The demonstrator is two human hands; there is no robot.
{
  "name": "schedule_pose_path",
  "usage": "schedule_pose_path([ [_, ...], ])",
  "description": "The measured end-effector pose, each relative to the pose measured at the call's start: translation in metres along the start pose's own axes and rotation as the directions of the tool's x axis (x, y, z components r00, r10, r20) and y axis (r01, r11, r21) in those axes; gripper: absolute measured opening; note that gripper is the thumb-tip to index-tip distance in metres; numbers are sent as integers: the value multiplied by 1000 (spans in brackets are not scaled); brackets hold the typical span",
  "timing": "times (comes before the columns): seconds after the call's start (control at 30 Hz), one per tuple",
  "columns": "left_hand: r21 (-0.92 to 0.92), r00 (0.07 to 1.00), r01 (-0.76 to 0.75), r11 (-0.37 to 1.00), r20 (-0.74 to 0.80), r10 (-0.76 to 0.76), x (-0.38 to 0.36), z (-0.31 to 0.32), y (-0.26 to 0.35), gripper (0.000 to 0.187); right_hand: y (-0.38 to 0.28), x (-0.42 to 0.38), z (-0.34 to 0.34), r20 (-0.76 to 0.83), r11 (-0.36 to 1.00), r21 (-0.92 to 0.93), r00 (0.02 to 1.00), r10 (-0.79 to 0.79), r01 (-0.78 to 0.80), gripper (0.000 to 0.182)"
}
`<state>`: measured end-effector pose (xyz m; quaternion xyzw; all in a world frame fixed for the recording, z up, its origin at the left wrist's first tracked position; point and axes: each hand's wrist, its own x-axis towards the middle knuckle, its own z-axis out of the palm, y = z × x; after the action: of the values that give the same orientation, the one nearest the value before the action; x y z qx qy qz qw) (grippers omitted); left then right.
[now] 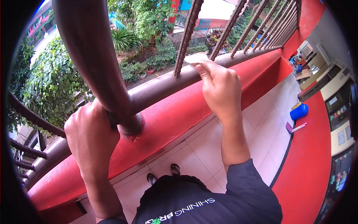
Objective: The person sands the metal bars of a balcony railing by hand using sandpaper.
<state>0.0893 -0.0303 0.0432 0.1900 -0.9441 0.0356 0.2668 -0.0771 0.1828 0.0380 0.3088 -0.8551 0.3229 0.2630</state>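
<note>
My left hand (91,138) is closed around the brown metal railing, right beside the thick post (87,52); its fingertips are hidden behind the metal. Between the thumb and fingers of my right hand (222,89) is a thin whitish piece of cloth or paper (196,58), pinched at its edge. That piece lies over the lower rail (156,89), between two twisted upright bars (188,37). Under the rail runs a glossy red ledge (182,112), where the post's base stands.
Green shrubs (56,71) and potted plants grow beyond the railing. Pale floor tiles (203,149) lie below me. Along the corridor to the right are a blue bin (299,111), a pink dustpan (289,127) and a red-bottomed wall (305,160) with windows.
</note>
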Motion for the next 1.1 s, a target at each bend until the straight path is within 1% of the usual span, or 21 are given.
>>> schedule_pose_path([
  [0.03, -5, 1000, 3, 1000, -4, -3, 0, 0, -1, 14, -9, 2, -3, 13, 998, -8, 998, -67, 67, 16],
  [0.07, -10, 1000, -11, 1000, -15, 11, 0, 0, -1, 14, -12, 4, -7, 14, 997, -13, 997, -70, 71, 16],
  [0.13, -16, 999, -26, 1000, -24, 25, 0, 1, -1, 14, -15, 8, -12, 140, 998, -12, 988, -65, 67, 17],
  [0.17, -21, 1000, -11, 1000, -19, 11, 1, 1, 0, 14, -11, 13, -13, 144, 998, -14, 988, -64, 67, 17],
  [0.23, -20, 1000, 5, 1000, -10, -5, -1, 1, 0, 13, -1, 24, -10, 222, 1000, -21, 975, 16, -12, 16],
  [0.27, -33, 1000, -7, 999, -21, 7, -1, 1, 0, 14, -4, 15, -5, 167, 986, 111, 976, -141, 124, 16],
  [0.3, -47, 999, -18, 999, -31, 16, 0, 1, -1, 14, -4, 10, -3, 170, 985, 117, 974, -147, 128, 16],
  [0.37, -48, 1000, -1, 999, -17, 0, 1, 2, -2, 14, 1, 7, -4, 65, 952, 238, 975, -214, 194, 17],
  [0.4, -55, 1000, 7, 998, -1, -7, 1, 2, -1, 14, -6, 16, -19, 282, 993, 118, 959, -40, 7, 18],
  [0.43, -50, 1000, 9, 999, 9, -8, 0, 3, -1, 14, -4, 16, -15, 289, 992, 122, 957, -36, 0, 18],
  [0.5, -21, 1000, 5, 1000, 1, -5, 0, 3, -1, 14, 1, 12, -2, 81, 983, 105, 983, -163, 154, 20],
  [0.57, -34, 1000, 16, 999, -6, -16, 1, 1, 1, 15, -2, -5, -5, 54, 990, 73, 991, -125, 120, 18],
  [0.63, 9, 999, 42, 999, 20, -42, 0, 2, 2, 16, 3, -6, -12, 33, 973, 178, 987, -158, 150, 18],
  [0.67, 34, 998, 45, 998, 34, -46, 0, 1, 3, 14, 4, 3, -9, 46, 997, 54, 998, -53, 51, 19],
  [0.7, 58, 998, 42, 997, 52, -45, 0, 0, 4, 13, 9, 9, -2, 88, 997, 68, 995, -44, 38, 20],
  [0.77, 51, 999, 32, 998, 26, -33, -1, 3, 7, 14, 6, 5, 1, 3, 989, 35, 990, -143, 142, 19],
  [0.9, 31, 999, 50, 998, -20, -50, 0, 7, 3, 18, 10, 3, -8, 20, 975, 126, 982, -186, 182, 18],
  [0.97, 70, 996, 70, 995, 57, -74, 1, 2, 5, 21, 8, 16, -9, 100, 998, 65, 995, -14, 8, 13],
  [1.0, 75, 998, 58, 995, 34, -61, 1, 2, 5, 21, -2, 21, -11, 139, 996, 81, 990, 26, -38, 19],
  [1.03, 78, 999, 49, 996, 8, -50, 1, 2, 5, 20, -4, 24, -12, 145, 996, 80, 989, 28, -40, 19],
  [1.1, 74, 998, 59, 996, 20, -61, 2, 2, 6, 20, -8, 32, -13, 270, 997, -21, 961, -63, 71, 13],
])
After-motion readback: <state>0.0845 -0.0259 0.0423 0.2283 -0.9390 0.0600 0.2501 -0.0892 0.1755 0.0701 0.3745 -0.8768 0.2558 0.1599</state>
